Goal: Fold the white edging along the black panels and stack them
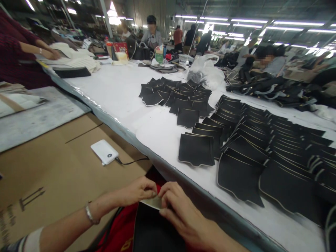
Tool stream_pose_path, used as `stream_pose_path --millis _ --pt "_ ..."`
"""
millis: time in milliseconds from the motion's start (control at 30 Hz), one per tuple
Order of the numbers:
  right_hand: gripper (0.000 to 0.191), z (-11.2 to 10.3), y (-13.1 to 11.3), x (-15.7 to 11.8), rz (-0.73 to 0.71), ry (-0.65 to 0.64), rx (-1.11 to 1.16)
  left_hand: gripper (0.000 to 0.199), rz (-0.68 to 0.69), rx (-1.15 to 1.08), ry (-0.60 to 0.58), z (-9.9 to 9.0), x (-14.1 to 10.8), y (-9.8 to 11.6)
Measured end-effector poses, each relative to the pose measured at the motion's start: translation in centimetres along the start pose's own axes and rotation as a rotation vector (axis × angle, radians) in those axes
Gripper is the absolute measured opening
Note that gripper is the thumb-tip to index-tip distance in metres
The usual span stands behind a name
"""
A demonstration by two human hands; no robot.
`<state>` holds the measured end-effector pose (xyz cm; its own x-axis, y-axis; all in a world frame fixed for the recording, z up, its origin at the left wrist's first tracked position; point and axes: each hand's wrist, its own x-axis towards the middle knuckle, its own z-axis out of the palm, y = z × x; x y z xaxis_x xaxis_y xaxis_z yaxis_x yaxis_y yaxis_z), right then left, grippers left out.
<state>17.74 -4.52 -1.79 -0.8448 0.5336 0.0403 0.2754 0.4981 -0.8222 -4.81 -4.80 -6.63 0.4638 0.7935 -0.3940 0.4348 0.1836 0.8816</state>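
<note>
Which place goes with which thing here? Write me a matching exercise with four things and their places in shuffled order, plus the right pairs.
Things
1. White device
2. Silvery bracelet
3. Whitish plastic bag
4. Black piece with a pale edge

Places
A. On the white tabletop, beyond the loose black panels
B. At the fingers of the left hand and the right hand
C. On the brown cardboard, with a dark cable attached
D. Around the person's left wrist

Right pairs: 1-C, 2-D, 3-A, 4-B
</note>
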Motion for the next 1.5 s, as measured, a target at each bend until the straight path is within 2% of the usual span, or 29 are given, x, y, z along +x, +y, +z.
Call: stream_pose_path --millis 67,167,267,367,500,700,833,1000,1133,1267,1400,1500 --pt "0.013 0.2 0.9 0.1 0.021 0.044 0.047 0.038 0.027 -0.055 0.008 -0.3 -0.8 0.2" --pt "0.011 0.8 2.1 0.2 0.038 0.024 0.019 0.047 0.009 -0.042 0.042 -0.6 -2.8 0.7" --pt "0.011 1.1 2.4 0.3 0.063 -0.008 -0.014 0.027 -0.053 0.146 0.061 -0.3 -4.7 1.3" --pt "0.012 1.0 2.2 0.6 0.094 -0.022 -0.035 0.012 -0.102 0.228 0.109 0.5 -5.4 1.5" --pt "0.013 0.9 2.1 0.8 0.150 -0.053 -0.072 0.015 -0.013 0.228 0.118 1.3 -4.9 1.1" --pt "0.010 0.9 2.2 0.5 0.177 -0.046 -0.086 0.023 0.073 0.119 0.047 1.3 -4.5 1.7" --pt "0.010 0.8 2.1 0.4 0.183 -0.050 -0.074 0.021 0.048 0.065 0.035 1.4 -4.5 2.1" --pt "0.011 0.9 2.1 0.4 0.184 -0.039 -0.062 0.020 -0.004 0.000 0.055 1.7 -4.2 1.6" --pt "0.010 1.2 2.0 0.5 0.161 -0.011 -0.096 0.017 0.038 0.089 0.096 2.2 -3.4 1.6" --pt "0.012 1.4 1.9 0.5 0.135 0.025 -0.124 0.023 0.078 0.176 0.158 2.9 -2.8 2.3" --pt "0.010 0.9 2.1 -0.2 0.173 0.105 -0.037 0.022 0.091 0.178 0.123 3.1 -2.7 2.6" --pt "0.014 0.4 2.6 -0.8 0.198 0.099 0.001 0.023 0.089 0.140 0.096 2.8 -2.7 2.6"
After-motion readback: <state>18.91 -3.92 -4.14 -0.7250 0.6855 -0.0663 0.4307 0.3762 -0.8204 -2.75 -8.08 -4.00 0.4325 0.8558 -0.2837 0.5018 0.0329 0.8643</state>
